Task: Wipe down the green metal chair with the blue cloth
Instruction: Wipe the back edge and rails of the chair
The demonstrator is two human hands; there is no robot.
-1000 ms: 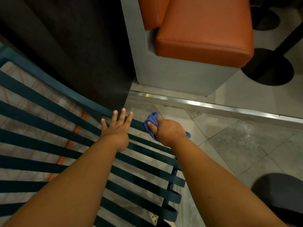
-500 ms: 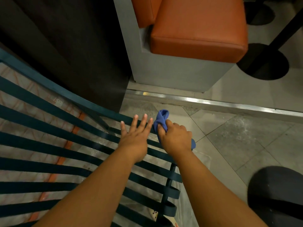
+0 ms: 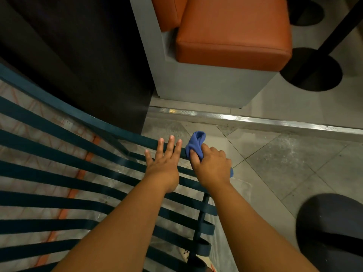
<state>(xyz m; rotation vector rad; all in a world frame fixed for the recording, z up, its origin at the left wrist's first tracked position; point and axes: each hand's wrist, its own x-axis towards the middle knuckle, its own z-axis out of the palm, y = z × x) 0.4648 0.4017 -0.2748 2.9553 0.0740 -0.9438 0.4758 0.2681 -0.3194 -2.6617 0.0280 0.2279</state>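
1. The blue cloth is bunched in the closed grip of the right hand and pressed to the top rail of the green metal chair, so the rail end can be rubbed.
2. The left hand is laid flat, fingers spread, holding nothing, just beside the cloth; the chair is probably being steadied.
3. The slats below seem yet to be wiped.

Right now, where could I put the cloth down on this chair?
The slats left of the left hand are bare. The right corner is crowded: the right hand presses the cloth there, beside the left fingers.
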